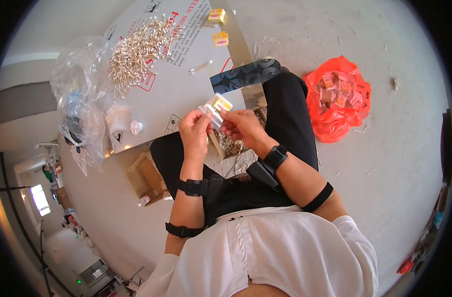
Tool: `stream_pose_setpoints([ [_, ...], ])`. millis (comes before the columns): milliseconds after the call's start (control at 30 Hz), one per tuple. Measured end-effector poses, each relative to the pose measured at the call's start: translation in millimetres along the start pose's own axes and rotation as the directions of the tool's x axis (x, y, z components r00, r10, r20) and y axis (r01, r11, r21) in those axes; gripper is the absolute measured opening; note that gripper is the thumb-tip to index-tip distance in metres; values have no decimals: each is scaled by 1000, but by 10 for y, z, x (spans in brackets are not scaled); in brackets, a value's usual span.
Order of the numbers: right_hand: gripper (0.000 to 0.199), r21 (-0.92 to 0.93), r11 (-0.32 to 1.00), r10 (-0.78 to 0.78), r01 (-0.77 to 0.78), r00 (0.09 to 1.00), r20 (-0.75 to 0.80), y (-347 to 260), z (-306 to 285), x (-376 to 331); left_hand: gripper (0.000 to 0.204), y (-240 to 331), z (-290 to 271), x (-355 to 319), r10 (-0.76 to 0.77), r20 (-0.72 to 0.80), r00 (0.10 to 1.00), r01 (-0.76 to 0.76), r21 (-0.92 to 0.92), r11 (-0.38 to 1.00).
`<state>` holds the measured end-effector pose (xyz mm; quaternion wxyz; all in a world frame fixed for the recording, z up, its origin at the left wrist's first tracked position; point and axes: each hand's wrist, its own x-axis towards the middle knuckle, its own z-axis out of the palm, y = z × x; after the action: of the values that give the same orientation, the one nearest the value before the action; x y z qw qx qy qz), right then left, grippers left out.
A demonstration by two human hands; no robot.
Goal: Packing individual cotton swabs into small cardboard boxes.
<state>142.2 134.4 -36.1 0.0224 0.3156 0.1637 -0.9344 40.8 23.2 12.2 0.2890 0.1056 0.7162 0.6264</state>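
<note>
Both of my hands meet above my lap, over the table's near edge, around a small clear packet of cotton swabs [217, 105] with a yellow label card inside. My left hand [194, 132] pinches the packet's clear plastic at its lower left. On the other side, the fingers of my right hand [246, 128] close on the packet by the yellow card. A large heap of loose cotton swabs [139, 53] lies on the table [161, 99], far left of the hands. Two small yellow label stacks [220, 39] sit near its far right edge, and a few single swabs [201, 67] lie nearer.
Below my hands, a cardboard box [217, 144] holds more swabs. At left are a crumpled clear plastic bag [80, 74], a clear tub [118, 118] and a small round white container [136, 127]. An open carton [139, 175] and a red bag [317, 123] of packets stand on the floor.
</note>
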Motion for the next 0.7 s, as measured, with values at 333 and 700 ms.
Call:
stream_pose_setpoints([
  [333,7,-521,585,-625,622,755,200,-19,180,113,13,174,73,214,-14,60,998,4,153,988],
  [700,11,-557,633,-601,537,795,84,-212,178,119,12,68,180,302,39,130,991,-40,3,999],
])
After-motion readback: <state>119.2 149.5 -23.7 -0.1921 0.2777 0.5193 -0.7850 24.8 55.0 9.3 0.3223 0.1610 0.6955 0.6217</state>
